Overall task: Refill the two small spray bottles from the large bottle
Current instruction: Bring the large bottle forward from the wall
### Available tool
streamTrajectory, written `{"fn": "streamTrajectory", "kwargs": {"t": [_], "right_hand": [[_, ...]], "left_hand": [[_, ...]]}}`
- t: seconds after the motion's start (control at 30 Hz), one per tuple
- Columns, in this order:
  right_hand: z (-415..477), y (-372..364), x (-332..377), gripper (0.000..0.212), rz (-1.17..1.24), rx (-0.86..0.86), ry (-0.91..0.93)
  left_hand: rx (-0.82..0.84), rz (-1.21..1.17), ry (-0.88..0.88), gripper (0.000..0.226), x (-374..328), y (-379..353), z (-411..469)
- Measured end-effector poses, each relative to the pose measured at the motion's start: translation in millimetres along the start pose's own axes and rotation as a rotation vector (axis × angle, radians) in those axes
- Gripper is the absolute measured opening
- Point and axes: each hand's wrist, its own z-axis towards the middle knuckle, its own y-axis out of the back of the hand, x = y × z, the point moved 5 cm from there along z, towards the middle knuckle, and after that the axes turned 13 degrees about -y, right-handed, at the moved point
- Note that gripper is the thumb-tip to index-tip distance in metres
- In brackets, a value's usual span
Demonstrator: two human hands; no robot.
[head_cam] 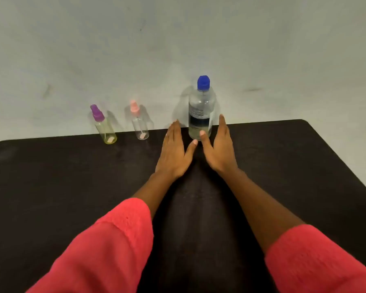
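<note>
The left hand and right hand lie flat, fingers straight, on the dark table. The big bottle, round clear plastic, stands between their fingertips. The purple-topped spray bottle and pink-topped spray bottle stand left of both.

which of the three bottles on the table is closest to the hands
The large bottle with the blue cap, standing between the left hand and right hand. The purple-topped spray bottle and pink-topped spray bottle stand farther left.
</note>
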Motion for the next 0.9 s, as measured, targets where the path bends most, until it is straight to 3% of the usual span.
{"fn": "streamTrajectory", "kwargs": {"t": [0.13,0.37,0.9], "right_hand": [[13,-3,4,0.073,0.044,0.031,0.035],[10,0,8,0.054,0.093,0.050,0.127],[-50,9,-2,0.049,0.056,-0.006,0.133]], "left_hand": [[-0.013,-0.163,0.068,0.070,4,-6,19],[0.049,-0.145,0.093,0.059,10,-11,19],[0.006,-0.199,0.120,0.057,-17,-9,-37]]}}
